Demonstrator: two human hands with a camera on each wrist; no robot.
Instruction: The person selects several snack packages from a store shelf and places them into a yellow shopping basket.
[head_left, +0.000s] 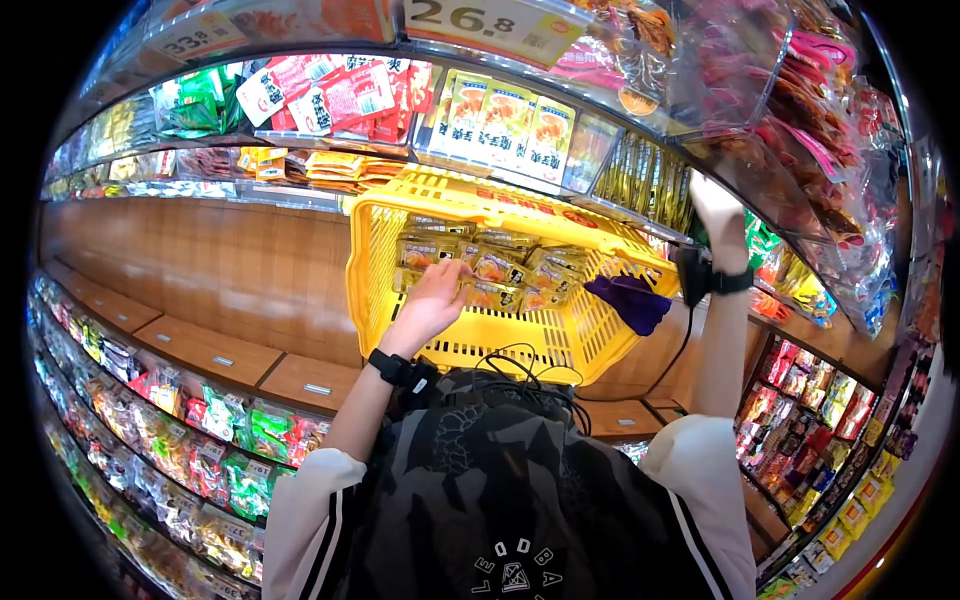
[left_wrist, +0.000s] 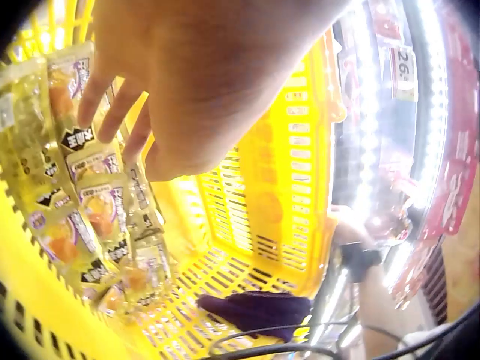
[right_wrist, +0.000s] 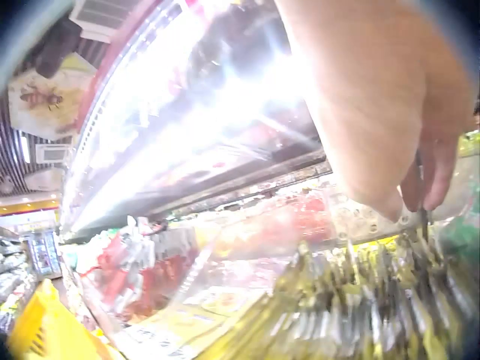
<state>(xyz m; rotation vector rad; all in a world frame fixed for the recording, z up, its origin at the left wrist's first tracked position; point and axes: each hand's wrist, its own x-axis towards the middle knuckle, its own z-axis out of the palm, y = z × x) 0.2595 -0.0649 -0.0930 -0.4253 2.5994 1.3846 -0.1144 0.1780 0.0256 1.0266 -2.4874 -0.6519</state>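
My left hand (head_left: 432,305) reaches into a yellow shopping basket (head_left: 357,280), its fingers loosely extended over gold snack packets (head_left: 497,268) lying in rows there. In the left wrist view its fingertips are right at the packets (left_wrist: 101,206). Up at the shelf on the right, my right hand (head_left: 718,210) is over a tight row of upright gold packets (head_left: 645,182). The right wrist view shows its thumb and fingers (right_wrist: 441,176) pinching the top edge of one thin packet, just above the row (right_wrist: 360,300). Most of that packet is hidden among the others.
A dark purple cloth (head_left: 632,300) lies at the basket's right end. Yellow pouches (head_left: 505,125) and red packets (head_left: 335,95) fill the shelf. Hanging bags (head_left: 800,130) crowd the upper right. Wooden drawers (head_left: 215,345) and lower snack racks (head_left: 200,440) run left. A black cable (head_left: 685,350) hangs from the right wrist.
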